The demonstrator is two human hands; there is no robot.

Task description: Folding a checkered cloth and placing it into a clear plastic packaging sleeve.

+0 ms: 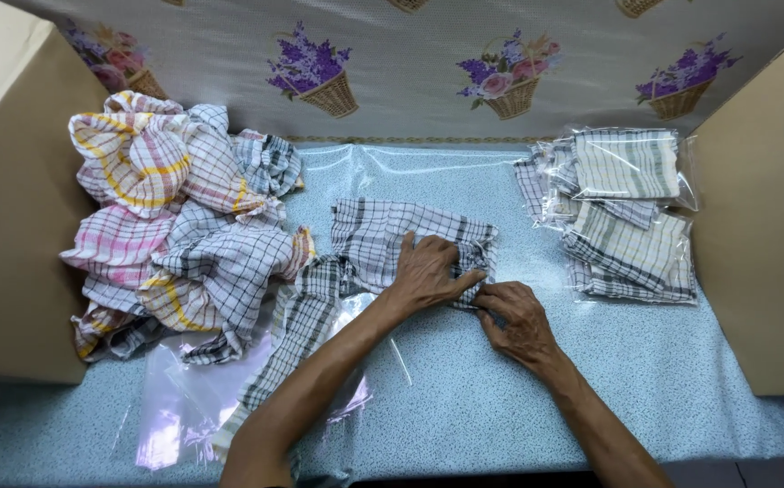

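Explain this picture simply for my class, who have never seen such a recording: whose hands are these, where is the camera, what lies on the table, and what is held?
There is no machine: one person works bare-handed, wearing a camera on the head that looks down. The left hand presses flat on a grey checked cloth; the right hand pinches its near edge. To the left lies a heap of loose checked cloths, with clear plastic bags nearer the person. To the right are bagged cloths. Cardboard boxes flank the blue-covered table.

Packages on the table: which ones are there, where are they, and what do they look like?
Bagged cloths: far right pile, clear flat bags holding folded grey-checked cloths.
Empty bag: near left, clear and flat.
Left box: left edge, plain brown cardboard.
Right box: right edge, plain brown cardboard.
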